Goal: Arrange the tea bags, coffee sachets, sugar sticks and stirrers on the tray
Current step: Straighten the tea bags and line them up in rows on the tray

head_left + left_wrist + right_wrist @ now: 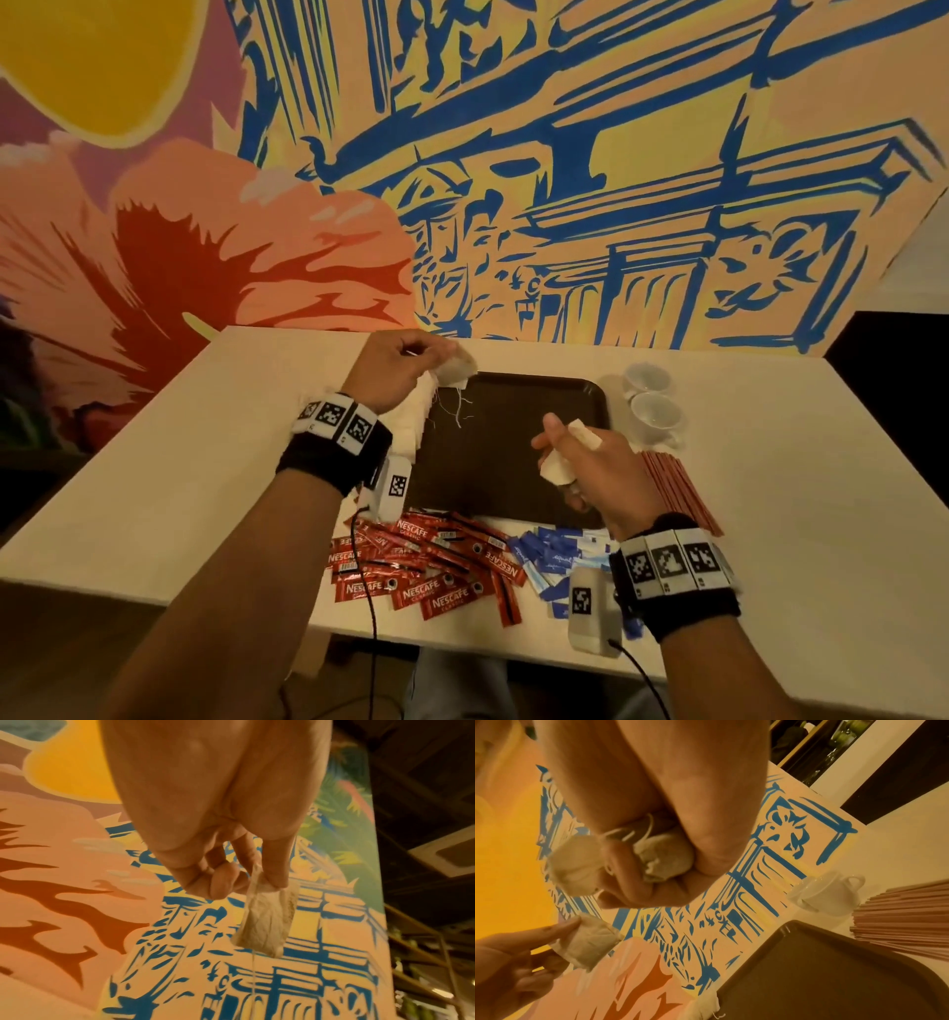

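While the left hand (pixel 393 372) pinched one tea bag (pixel 458 371) hanging below its fingertips, the right hand (pixel 598 475) clutched several tea bags (pixel 664 856) inside its fist above the tray (pixel 493 462).

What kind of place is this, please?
Probably a café or a hotel drinks corner. A dark brown plastic tray lies on a white table, with two white ceramic cups, red Nescafé coffee sachets and a large painted wall mural.
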Available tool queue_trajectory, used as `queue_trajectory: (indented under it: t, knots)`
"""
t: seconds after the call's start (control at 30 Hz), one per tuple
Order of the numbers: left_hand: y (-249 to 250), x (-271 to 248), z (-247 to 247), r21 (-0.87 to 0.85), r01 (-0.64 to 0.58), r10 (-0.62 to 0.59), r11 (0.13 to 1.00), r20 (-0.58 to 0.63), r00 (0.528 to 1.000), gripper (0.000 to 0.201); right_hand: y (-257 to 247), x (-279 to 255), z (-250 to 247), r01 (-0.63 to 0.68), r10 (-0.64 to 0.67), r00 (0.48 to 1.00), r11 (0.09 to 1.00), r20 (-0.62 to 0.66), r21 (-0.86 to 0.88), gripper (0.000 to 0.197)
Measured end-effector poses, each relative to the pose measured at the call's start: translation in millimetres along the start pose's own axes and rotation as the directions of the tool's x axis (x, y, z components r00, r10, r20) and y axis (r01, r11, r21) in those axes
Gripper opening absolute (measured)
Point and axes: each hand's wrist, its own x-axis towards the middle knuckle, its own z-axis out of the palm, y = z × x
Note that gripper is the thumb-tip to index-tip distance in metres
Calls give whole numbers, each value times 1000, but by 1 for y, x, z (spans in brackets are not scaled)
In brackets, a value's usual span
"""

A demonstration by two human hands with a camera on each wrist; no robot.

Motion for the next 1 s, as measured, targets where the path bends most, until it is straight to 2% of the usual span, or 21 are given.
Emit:
queue_trajectory:
  t: [0.23, 0.37, 0.47, 0.7, 0.9, 1.0]
  knots:
    - [-62, 87, -13, 339, 73, -89, 938, 33, 996, 14, 5, 43, -1, -120, 118, 991, 992, -70, -27, 44]
    - [-93, 126, -7, 499, 102, -177, 861, 106, 979, 19, 11, 67, -1, -183, 187, 982, 980, -43, 77, 45]
    - [-112, 149, 6, 599, 82, -246, 797, 197, 949, 17, 16, 81, 0, -219, 221, 975, 965, 0, 145, 45]
    - [-153, 178, 46, 707, 48, -359, 705, 299, 884, 23, 34, 104, -4, -254, 261, 965, 956, -26, 145, 41]
    - [-173, 205, 66, 764, -18, -368, 645, 331, 869, 22, 52, 112, -7, -290, 294, 956, 952, -23, 96, 40]
    - [-179, 215, 72, 800, -46, -360, 598, 319, 877, 20, 57, 114, -6, -311, 315, 948, 947, -53, 81, 38]
